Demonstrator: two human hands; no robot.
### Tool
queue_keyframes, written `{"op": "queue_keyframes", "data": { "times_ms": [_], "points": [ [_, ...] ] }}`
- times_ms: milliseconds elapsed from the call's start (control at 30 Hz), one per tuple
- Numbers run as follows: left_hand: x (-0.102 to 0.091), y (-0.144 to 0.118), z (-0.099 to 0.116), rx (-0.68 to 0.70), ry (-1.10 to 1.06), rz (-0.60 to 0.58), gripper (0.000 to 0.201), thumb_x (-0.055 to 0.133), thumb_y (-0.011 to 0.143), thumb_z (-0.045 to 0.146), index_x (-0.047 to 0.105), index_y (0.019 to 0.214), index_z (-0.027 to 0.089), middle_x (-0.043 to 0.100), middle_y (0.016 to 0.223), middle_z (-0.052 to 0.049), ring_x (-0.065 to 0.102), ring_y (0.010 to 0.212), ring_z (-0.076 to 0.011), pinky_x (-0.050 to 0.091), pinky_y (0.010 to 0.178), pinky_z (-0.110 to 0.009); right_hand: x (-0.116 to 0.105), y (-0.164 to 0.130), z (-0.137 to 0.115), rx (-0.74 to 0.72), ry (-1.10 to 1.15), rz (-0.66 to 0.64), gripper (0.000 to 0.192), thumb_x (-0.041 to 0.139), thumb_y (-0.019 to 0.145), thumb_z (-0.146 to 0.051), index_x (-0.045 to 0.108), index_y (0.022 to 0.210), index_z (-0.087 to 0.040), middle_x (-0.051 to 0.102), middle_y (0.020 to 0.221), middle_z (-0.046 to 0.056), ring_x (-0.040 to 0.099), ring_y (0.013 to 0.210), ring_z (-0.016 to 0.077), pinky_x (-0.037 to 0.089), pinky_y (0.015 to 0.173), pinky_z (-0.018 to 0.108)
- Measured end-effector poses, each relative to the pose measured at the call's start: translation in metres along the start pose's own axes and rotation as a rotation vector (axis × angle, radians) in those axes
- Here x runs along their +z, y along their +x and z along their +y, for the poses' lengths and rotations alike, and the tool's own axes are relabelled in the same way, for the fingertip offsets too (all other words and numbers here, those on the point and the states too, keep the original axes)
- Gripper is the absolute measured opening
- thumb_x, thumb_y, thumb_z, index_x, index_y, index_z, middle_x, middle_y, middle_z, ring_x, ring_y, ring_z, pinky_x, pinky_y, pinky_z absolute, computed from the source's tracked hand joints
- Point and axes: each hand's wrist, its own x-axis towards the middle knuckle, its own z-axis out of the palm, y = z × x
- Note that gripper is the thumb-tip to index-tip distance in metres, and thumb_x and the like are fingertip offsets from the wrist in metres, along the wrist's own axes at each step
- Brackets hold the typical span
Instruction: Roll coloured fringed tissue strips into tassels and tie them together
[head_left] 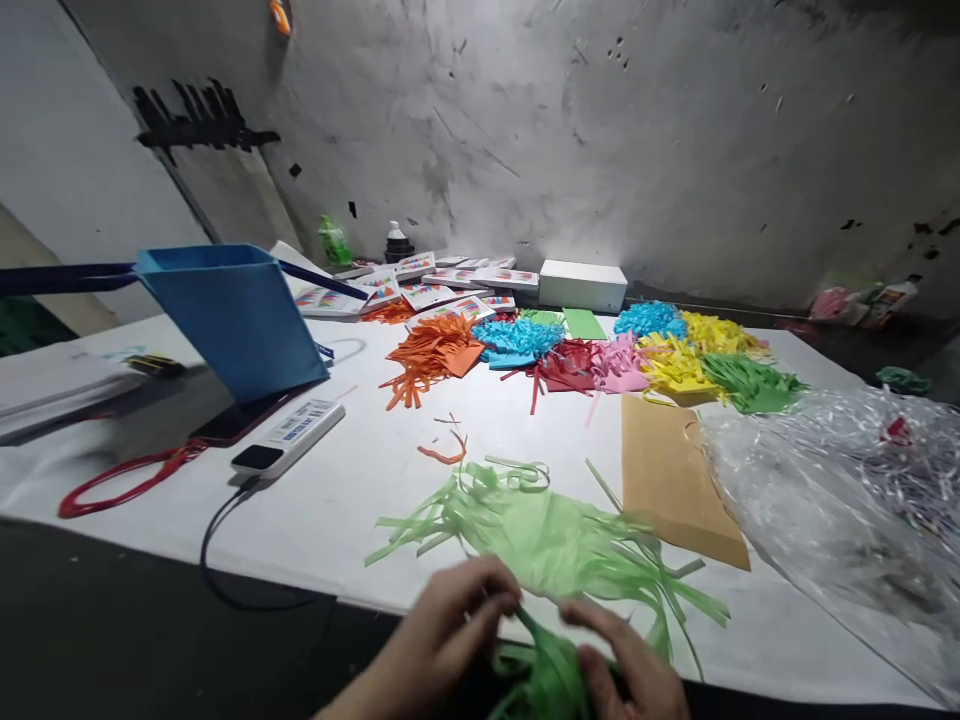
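Left hand: the left hand [442,625] sits at the near edge of the tabletop [360,470], its fingers [487,590] curled narrow and pinching the top of a dark green paper bundle [544,675].
Right hand: the right hand [634,665] is just right of the bundle, fingers bent in around its side and touching it.
Dark green paper bundle: gathered strips, bunched between the two hands, below the left fingertips and left of the right palm, at the near edge.
Light green fringed paper [540,535]: lies flat on the tabletop just beyond both hands, strips fanning left and right.
Brown envelope [671,480]: right of the light green paper, touching its far strips.
Clear plastic sheet [847,510]: crumpled at the right side, beside the envelope.
Coloured paper heaps [592,350]: orange, blue, red, pink, yellow and green, farther back.
Blue paper bag [236,315]: at the far left, tilted.
White power bank [289,435]: near the bag, a black cable running from it.
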Motion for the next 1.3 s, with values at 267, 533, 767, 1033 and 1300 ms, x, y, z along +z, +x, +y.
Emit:
{"op": "queue_keyframes", "data": {
  "times_ms": [267,533,767,1033,1300],
  "points": [
    [-0.154,0.048,-0.021,-0.085,0.773,0.572,0.033,0.051,0.088,0.039,0.07,0.102,0.016,0.072,0.105,-0.016,0.062,0.107,-0.0363,0.044,0.099,-0.056,0.033,0.027,0.028,-0.29,-0.36,-0.155,0.033,0.044,0.098,-0.018,0.061,0.124,-0.009,0.07,0.123,0.016,0.068,0.113,0.0298,0.061,0.092,0.046],
    [0.003,0.049,-0.026,0.366,0.592,-0.517,0.069,0.061,0.093,0.045,0.037,0.152,0.019,0.045,0.154,-0.016,0.04,0.143,-0.0313,0.032,0.117,-0.051,0.022,0.013,0.04,-0.472,-0.424,-0.161,0.038,0.038,0.087,-0.004,0.068,0.111,-0.01,0.075,0.113,0.011,0.071,0.109,0.0252,0.061,0.091,0.037],
    [-0.007,0.054,-0.05,-0.089,1.109,0.026,0.06,0.059,0.092,0.05,0.057,0.136,0.009,0.052,0.144,-0.028,0.044,0.137,-0.0458,0.022,0.111,-0.073,0.006,-0.006,0.054,-0.546,-0.473,-0.228,0.039,0.042,0.09,-0.004,0.066,0.119,-0.008,0.07,0.125,0.011,0.065,0.118,0.0268,0.058,0.096,0.038],
    [0.031,0.016,-0.044,0.479,0.607,-0.156,0.013,0.053,0.097,0.013,0.062,0.104,0.02,0.074,0.109,-0.004,0.063,0.099,-0.0199,0.044,0.093,-0.034,-0.005,0.004,0.05,-0.415,-0.325,-0.198,0.035,0.044,0.091,-0.006,0.063,0.12,-0.011,0.076,0.109,0.006,0.068,0.112,0.0227,0.05,0.101,0.04],
    [0.024,0.054,-0.024,-0.145,0.811,-0.217,0.02,0.047,0.098,0.014,0.063,0.088,0.018,0.071,0.087,-0.005,0.066,0.081,-0.0231,0.047,0.07,-0.033,0.018,0.033,0.046,0.113,-0.268,-0.055,0.022,0.042,0.103,-0.021,0.061,0.092,-0.023,0.065,0.075,0.001,0.06,0.072,0.0202,0.04,0.076,0.037]
  ]
}}
